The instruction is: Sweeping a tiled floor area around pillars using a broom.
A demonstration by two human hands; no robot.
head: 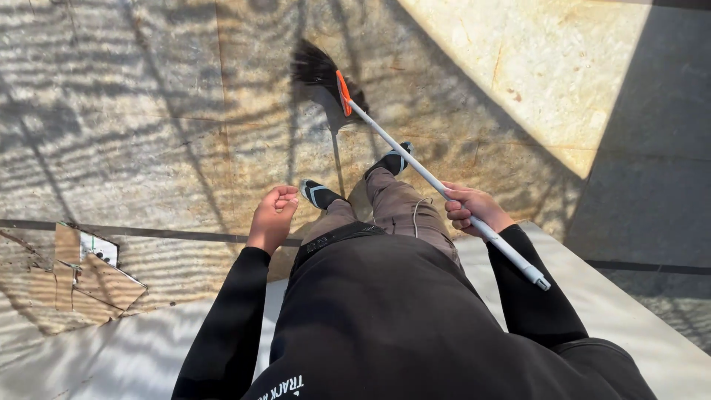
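My right hand (474, 210) grips the white handle of a broom (415, 163) near its upper end. The handle slants up and left to an orange collar and black bristles (317, 68) that rest on the stone floor ahead of my feet. My left hand (272, 216) hangs loosely curled at my side and holds nothing. I wear a black top, grey trousers and black sandals (320, 194).
The floor is large tan stone slabs (148, 111) with striped shadows across them. A broken patch of tile with cracked pieces (81, 278) lies at the lower left. A pale raised ledge (652, 326) runs under me at the bottom right. Bright sunlight falls at the upper right.
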